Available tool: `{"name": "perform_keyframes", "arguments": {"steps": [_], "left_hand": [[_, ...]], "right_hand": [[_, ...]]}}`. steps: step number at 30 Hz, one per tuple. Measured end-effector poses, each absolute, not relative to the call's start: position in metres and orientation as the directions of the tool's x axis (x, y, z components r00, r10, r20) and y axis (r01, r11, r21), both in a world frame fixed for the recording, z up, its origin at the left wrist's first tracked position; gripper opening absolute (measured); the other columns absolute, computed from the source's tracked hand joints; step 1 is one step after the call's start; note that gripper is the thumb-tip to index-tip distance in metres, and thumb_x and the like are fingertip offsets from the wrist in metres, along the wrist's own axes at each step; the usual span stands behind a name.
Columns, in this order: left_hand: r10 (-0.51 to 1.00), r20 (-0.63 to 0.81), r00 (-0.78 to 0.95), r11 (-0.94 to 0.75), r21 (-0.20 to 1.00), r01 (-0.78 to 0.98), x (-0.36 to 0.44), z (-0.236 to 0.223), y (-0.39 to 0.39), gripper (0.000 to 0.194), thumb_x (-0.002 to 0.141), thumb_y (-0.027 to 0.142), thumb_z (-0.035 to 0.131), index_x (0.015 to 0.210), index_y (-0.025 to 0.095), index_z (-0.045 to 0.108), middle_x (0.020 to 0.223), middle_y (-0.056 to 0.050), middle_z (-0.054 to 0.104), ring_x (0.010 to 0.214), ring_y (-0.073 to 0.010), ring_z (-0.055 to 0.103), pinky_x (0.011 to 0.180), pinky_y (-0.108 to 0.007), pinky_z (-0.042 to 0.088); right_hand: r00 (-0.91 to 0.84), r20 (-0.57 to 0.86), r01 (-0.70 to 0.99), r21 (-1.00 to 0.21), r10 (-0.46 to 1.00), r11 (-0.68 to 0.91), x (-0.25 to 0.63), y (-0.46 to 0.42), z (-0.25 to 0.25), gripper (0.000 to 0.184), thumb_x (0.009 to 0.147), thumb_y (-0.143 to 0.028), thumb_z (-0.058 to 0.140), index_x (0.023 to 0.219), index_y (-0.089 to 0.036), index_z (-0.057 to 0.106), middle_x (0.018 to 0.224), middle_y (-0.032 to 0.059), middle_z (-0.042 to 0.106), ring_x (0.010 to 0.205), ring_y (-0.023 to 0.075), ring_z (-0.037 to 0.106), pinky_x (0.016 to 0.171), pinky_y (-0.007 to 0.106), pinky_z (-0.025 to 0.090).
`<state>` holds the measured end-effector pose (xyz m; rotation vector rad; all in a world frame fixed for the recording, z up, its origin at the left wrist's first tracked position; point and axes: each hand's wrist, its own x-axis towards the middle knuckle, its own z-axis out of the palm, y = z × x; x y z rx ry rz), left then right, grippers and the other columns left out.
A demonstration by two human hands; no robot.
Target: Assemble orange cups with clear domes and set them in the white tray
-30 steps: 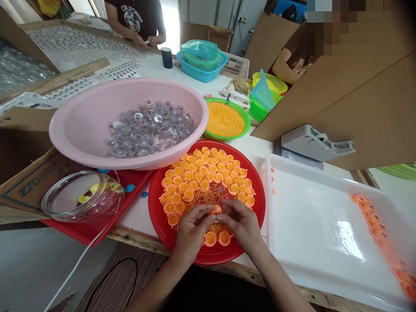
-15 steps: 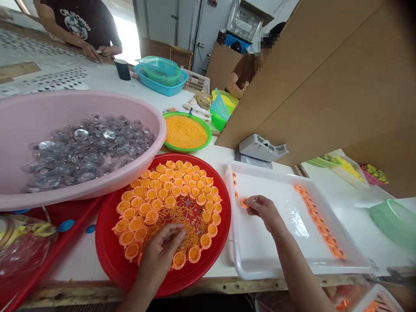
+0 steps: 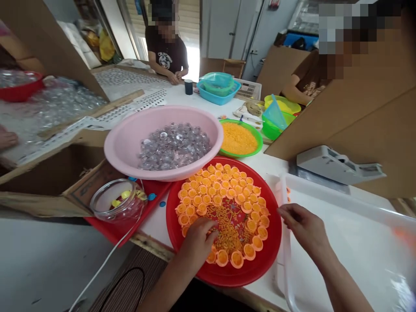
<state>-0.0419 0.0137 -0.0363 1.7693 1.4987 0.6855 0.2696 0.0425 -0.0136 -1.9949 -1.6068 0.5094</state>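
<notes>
My left hand is over the lower left of a round red tray, fingers curled and a small gap between fingertips and thumb; nothing shows in it. Many small orange cups with yellow-orange filling ring the tray. Loose yellow-orange granules lie in its middle. My right hand is above the left rim of a white tray, thumb and fingers pinched together. Whatever is between those fingertips is too small or hidden to make out. Just beyond them, a few orange pieces lie along the white tray's left side.
A pink basin of clear wrapped pieces overhangs the red tray's back left. Behind are a green bowl of yellow-orange granules and a tape dispenser. A jar and a cardboard box are at left. Two people sit across the table.
The view has swung left, bringing the box and jar into sight. My right hand has left the orange piece it touched inside the white tray and is now at its left rim.
</notes>
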Motion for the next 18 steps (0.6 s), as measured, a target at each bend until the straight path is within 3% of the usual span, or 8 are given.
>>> {"name": "perform_keyframes", "arguments": {"steps": [3,6,13,15,18], "left_hand": [[0.976,-0.019,0.218,-0.113,0.808,0.578,-0.039,-0.036,0.011,0.019,0.080,0.014,0.059,0.095,0.018,0.070,0.094,-0.008,0.072,0.091,-0.0226,0.066,0.083,-0.035,0.051],[0.983,0.006,0.183,-0.104,0.840,0.532,-0.046,-0.032,0.011,0.018,0.082,0.014,0.056,0.092,0.019,0.070,0.090,-0.006,0.073,0.086,-0.0199,0.067,0.080,-0.032,0.052],[0.999,0.045,-0.002,-0.037,0.835,0.548,-0.084,-0.033,0.015,0.021,0.085,0.018,0.049,0.090,0.021,0.069,0.091,-0.005,0.073,0.087,-0.0197,0.066,0.081,-0.033,0.051],[0.999,0.035,0.030,-0.046,0.823,0.566,-0.087,-0.033,0.016,0.022,0.085,0.017,0.049,0.093,0.022,0.069,0.092,-0.005,0.072,0.088,-0.0197,0.065,0.082,-0.033,0.050],[0.976,-0.013,0.219,-0.130,0.768,0.627,-0.084,-0.030,0.016,0.022,0.080,0.011,0.054,0.092,0.022,0.069,0.090,-0.004,0.069,0.091,-0.0216,0.061,0.084,-0.035,0.048]], "right_hand": [[-0.136,0.000,0.730,-0.676,0.991,0.100,0.211,0.067,-0.008,0.017,0.083,-0.033,0.056,0.079,-0.022,0.067,0.082,0.0044,0.071,0.074,0.0202,0.065,0.069,0.031,0.051],[-0.351,0.010,0.693,-0.670,0.936,0.267,0.152,0.088,-0.012,0.014,0.084,-0.020,0.053,0.083,-0.021,0.067,0.086,0.0042,0.069,0.078,0.0181,0.064,0.073,0.029,0.050],[-0.350,-0.097,0.839,-0.474,0.932,0.266,0.106,0.104,-0.035,0.023,0.078,-0.012,0.059,0.101,-0.015,0.062,0.098,0.0116,0.064,0.084,0.0207,0.061,0.073,0.030,0.046],[-0.356,-0.114,0.845,-0.463,0.928,0.268,0.109,0.099,-0.036,0.023,0.080,-0.012,0.057,0.102,-0.016,0.062,0.099,0.0105,0.064,0.086,0.0201,0.060,0.074,0.029,0.045],[-0.368,-0.134,0.847,-0.455,0.920,0.273,0.120,0.091,-0.032,0.025,0.080,-0.012,0.057,0.104,-0.018,0.061,0.099,0.0090,0.063,0.086,0.0195,0.061,0.076,0.027,0.044]]}}
